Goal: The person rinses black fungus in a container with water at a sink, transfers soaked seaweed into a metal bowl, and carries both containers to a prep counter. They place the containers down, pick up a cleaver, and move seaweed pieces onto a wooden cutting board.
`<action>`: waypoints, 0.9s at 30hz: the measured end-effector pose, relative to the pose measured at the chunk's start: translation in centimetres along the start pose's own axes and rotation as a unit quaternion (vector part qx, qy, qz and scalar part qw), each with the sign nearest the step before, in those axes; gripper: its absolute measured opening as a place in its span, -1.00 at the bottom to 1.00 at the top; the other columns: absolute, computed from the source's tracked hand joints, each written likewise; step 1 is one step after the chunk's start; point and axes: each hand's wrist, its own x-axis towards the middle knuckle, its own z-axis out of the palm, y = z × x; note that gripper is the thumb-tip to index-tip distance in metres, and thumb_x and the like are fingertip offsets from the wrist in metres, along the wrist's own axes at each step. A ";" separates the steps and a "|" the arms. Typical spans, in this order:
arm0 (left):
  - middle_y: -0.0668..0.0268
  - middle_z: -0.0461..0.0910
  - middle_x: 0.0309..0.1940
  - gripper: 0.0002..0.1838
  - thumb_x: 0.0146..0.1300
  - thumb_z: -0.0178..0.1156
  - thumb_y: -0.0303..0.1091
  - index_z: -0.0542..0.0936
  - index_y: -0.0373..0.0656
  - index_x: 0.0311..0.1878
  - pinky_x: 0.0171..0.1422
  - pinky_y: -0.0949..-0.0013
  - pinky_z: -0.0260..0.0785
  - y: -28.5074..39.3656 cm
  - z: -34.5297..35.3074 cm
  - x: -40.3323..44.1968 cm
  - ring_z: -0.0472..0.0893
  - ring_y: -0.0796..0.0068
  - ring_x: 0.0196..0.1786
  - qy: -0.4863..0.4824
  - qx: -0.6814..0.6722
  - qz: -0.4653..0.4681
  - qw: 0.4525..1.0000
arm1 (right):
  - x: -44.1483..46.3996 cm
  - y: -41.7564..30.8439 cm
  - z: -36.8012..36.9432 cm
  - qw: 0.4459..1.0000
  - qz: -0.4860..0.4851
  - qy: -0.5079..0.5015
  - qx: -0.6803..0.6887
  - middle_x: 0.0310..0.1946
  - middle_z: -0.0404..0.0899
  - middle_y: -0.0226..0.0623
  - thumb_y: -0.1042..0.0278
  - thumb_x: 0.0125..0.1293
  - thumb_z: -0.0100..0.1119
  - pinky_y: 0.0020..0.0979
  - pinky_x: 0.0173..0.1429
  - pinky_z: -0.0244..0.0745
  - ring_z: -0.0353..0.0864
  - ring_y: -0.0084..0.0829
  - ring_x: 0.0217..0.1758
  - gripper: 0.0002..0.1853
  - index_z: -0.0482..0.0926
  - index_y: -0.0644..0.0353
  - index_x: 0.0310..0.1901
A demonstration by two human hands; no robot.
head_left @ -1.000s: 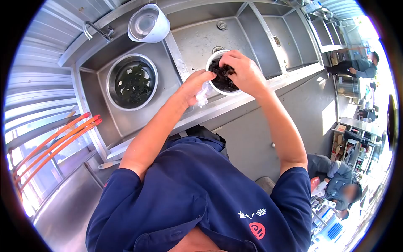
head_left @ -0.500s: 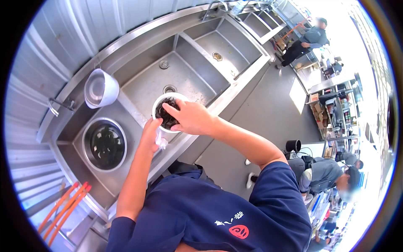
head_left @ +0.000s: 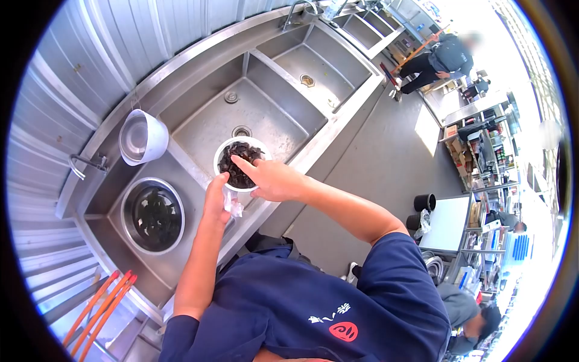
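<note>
Over the front part of the middle sink (head_left: 265,108), near the strip that parts it from the left sink (head_left: 142,273), is the small white bowl (head_left: 218,158). It is full of dark, wet-looking strips (head_left: 240,175). Your right hand (head_left: 277,180) is on top of it, coming from the right. One finger points out over the dark strips and touches them, and your thumb is low by the rim. Whether these fingers pinch any strips, you can't tell from this view. Your left hand (head_left: 216,198) is at the bowl's near left side, with the thumb tip up against the rim. A crumpled bit of see-through plastic (head_left: 234,207) hangs by its fingers. Most of those fingers are hidden, so you can't tell how tightly they hold the bowl or the plastic

Down in the left sink sits a big round metal bowl (head_left: 123,211) with dark green pieces (head_left: 154,216) in it. Up by the wall is a white tub (head_left: 155,137), next to a bent tap (head_left: 87,164). Near the bottom left, three orange sticks (head_left: 99,314) with red tips lean side by side. Far off at the top right, a person (head_left: 449,57) in dark clothes stands on the grey floor (head_left: 374,163)
</note>
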 end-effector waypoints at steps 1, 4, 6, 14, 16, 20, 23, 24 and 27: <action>0.36 0.65 -0.27 -0.69 0.34 0.17 -0.14 0.58 -0.13 0.02 -0.46 0.41 0.32 0.2 0.1 0.1 0.57 0.54 -0.38 0.002 0.001 0.007 1.000 | 0.0 -0.2 -0.1 0.999 0.014 0.000 0.031 -0.03 0.58 0.25 0.29 0.15 0.45 0.05 0.12 0.56 0.66 0.23 -0.01 0.04 -0.01 0.10 0.59; 0.14 0.65 0.10 -0.52 0.37 0.16 -0.26 0.49 -0.28 0.28 0.22 0.18 0.57 1.5 0.9 -0.7 0.69 0.25 0.09 -0.057 -0.006 0.005 0.998 | 0.4 2.0 1.5 0.985 -0.055 0.091 0.139 0.33 0.42 0.20 0.43 0.10 0.42 -0.04 0.40 0.41 0.55 0.14 0.28 0.02 0.05 0.11 0.57; 0.20 0.66 0.02 -0.51 0.37 0.20 -0.20 0.48 -0.24 0.28 -0.01 0.29 0.58 1.3 0.5 -0.7 0.68 0.37 -0.02 -0.043 0.032 0.003 0.999 | 0.2 2.3 0.7 0.970 -0.055 0.085 0.223 0.37 0.42 0.09 0.48 0.05 0.47 -0.14 0.37 0.47 0.59 0.01 0.28 -0.01 0.16 0.12 0.53; 0.28 0.59 -0.21 -0.58 0.35 0.20 -0.18 0.51 -0.27 0.14 -0.41 0.37 0.43 2.3 0.7 -2.1 0.57 0.54 -0.33 -0.039 0.054 -0.024 0.998 | 0.0 -1.6 -2.1 0.980 -0.049 0.193 0.004 0.04 0.54 0.03 0.37 0.08 0.49 -0.03 0.05 0.58 0.66 0.07 -0.04 -0.27 0.41 0.10 0.32; 0.28 0.59 -0.22 -0.58 0.35 0.20 -0.19 0.50 -0.27 0.14 -0.41 0.38 0.43 2.8 1.7 -2.7 0.57 0.54 -0.35 -0.039 0.053 -0.027 0.997 | 0.8 -1.9 -1.7 0.986 -0.036 0.165 -0.001 0.05 0.53 0.03 0.37 0.08 0.49 -0.03 0.06 0.58 0.65 0.07 -0.01 -0.29 0.43 0.09 0.31; 0.29 0.58 -0.23 -0.57 0.32 0.20 -0.19 0.50 -0.26 0.15 -0.47 0.38 0.37 2.7 1.7 -2.8 0.54 0.56 -0.39 -0.011 0.037 -0.016 0.999 | 1.8 -1.5 -1.3 0.989 -0.016 0.148 -0.025 0.10 0.57 -0.06 0.43 0.06 0.49 -0.08 0.16 0.58 0.63 0.05 0.06 -0.34 0.52 0.07 0.26; 0.30 0.58 -0.23 -0.56 0.32 0.20 -0.19 0.50 -0.26 0.15 -0.47 0.38 0.34 2.5 0.3 -2.0 0.53 0.56 -0.39 -0.026 0.045 -0.019 0.998 | 1.0 -0.7 -1.6 0.978 -0.103 0.171 0.062 0.18 0.58 -0.11 0.49 0.10 0.44 -0.11 0.23 0.55 0.60 0.02 0.16 -0.45 0.60 0.10 0.20; 0.30 0.58 -0.24 -0.56 0.31 0.20 -0.19 0.50 -0.26 0.15 -0.47 0.39 0.33 2.4 0.0 -1.9 0.53 0.57 -0.39 -0.032 0.041 -0.020 0.998 | 0.7 -1.0 -2.4 0.974 -0.109 0.184 0.071 0.23 0.58 -0.14 0.54 0.14 0.40 -0.15 0.30 0.52 0.58 -0.02 0.24 -0.52 0.64 0.14 0.15; 0.33 0.58 -0.25 -0.57 0.32 0.19 -0.18 0.51 -0.25 0.14 -0.49 0.42 0.31 2.3 -0.7 -1.6 0.52 0.58 -0.42 -0.041 0.024 -0.010 0.999 | 1.5 -0.6 -1.7 0.953 -0.150 0.246 0.090 0.15 0.62 -0.10 0.50 0.16 0.38 -0.13 0.33 0.49 0.56 0.00 0.26 -0.57 0.65 0.21 0.12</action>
